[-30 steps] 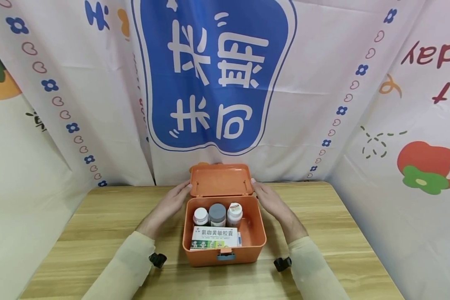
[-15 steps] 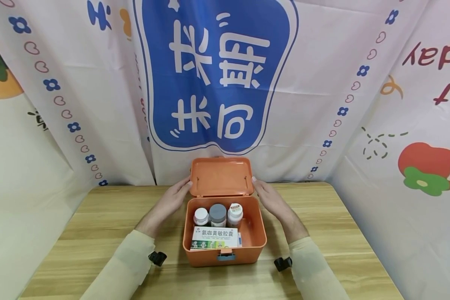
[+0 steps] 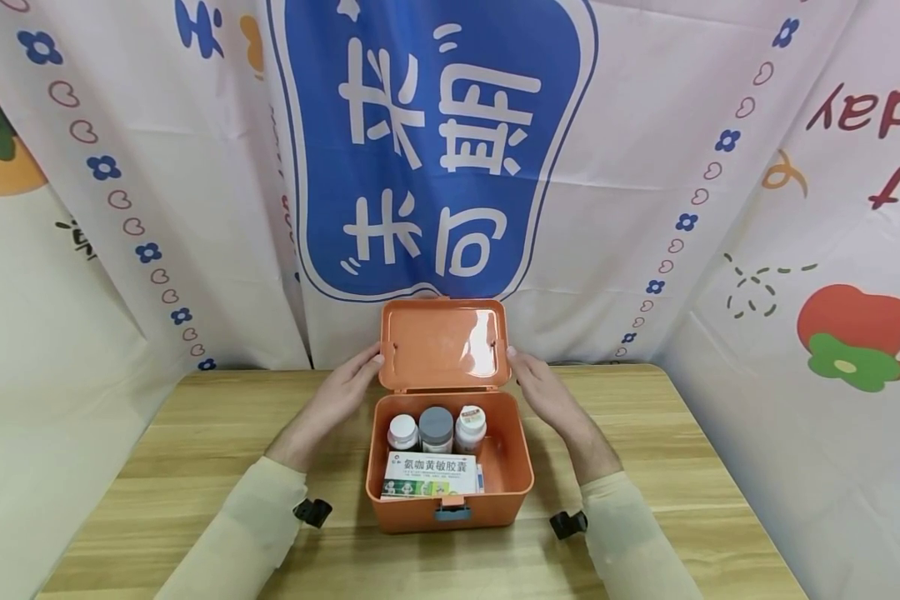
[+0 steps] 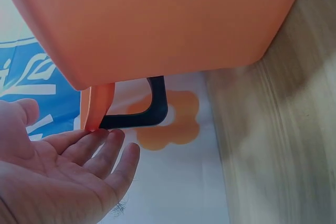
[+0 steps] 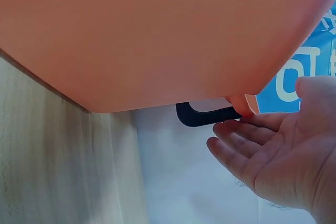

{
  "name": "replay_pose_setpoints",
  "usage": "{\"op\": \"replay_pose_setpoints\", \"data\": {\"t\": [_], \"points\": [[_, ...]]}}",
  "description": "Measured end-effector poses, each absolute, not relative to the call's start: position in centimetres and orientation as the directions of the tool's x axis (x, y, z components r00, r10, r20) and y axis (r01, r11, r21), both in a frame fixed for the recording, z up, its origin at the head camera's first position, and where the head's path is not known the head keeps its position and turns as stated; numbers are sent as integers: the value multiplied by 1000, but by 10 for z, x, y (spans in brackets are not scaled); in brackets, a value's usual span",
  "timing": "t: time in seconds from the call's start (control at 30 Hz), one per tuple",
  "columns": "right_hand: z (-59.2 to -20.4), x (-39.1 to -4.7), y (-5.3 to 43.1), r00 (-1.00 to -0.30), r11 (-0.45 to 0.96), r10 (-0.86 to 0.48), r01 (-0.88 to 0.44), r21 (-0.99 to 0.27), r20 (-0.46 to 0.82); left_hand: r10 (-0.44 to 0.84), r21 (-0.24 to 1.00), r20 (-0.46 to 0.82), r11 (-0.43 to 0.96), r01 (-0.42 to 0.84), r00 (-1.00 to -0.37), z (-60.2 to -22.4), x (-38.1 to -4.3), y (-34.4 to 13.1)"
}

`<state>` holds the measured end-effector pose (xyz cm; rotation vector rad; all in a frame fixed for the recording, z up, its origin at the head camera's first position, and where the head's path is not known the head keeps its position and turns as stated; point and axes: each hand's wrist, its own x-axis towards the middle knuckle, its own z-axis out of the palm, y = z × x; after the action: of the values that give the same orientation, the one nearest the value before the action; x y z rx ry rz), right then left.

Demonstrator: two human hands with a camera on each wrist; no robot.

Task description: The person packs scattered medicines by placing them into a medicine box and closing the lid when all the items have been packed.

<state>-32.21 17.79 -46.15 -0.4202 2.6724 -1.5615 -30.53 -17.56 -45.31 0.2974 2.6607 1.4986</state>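
An orange plastic medicine box [image 3: 450, 514] stands on the table, its lid [image 3: 442, 343] raised at the back. Inside sit a white bottle [image 3: 402, 431], a grey-capped bottle [image 3: 436, 427], another white bottle [image 3: 471, 427] and a white medicine carton [image 3: 430, 475] with Chinese print. My left hand [image 3: 342, 392] touches the lid's left edge with extended fingers. At the opposite edge, my right hand [image 3: 546, 392] does likewise. In both wrist views the fingertips reach behind the lid by a dark handle [image 4: 159, 103], the palms turned up; neither thumb presses on the lid.
The box stands near the rear of the wooden table [image 3: 690, 500]. A printed cloth [image 3: 585, 275] hangs close behind the lid, and more cloth walls rise on both sides. Each wrist wears a small black camera [image 3: 313, 512].
The lid has swung up from its backward lean to a more upright stance. Both hands have moved slightly with it; the bottles and carton stay where they were.
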Motion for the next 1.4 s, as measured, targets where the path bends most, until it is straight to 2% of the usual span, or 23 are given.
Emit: {"op": "replay_pose_setpoints", "data": {"t": [0.9, 1.4], "points": [[-451, -318, 184, -954, 437, -233, -274, -857, 187, 197, 882, 79, 443, 160, -977, -443, -296, -178], [-449, -318, 185, -956, 447, -166, -293, -845, 243, 172, 893, 131, 408, 191, -976, -440, -295, -179]]}}
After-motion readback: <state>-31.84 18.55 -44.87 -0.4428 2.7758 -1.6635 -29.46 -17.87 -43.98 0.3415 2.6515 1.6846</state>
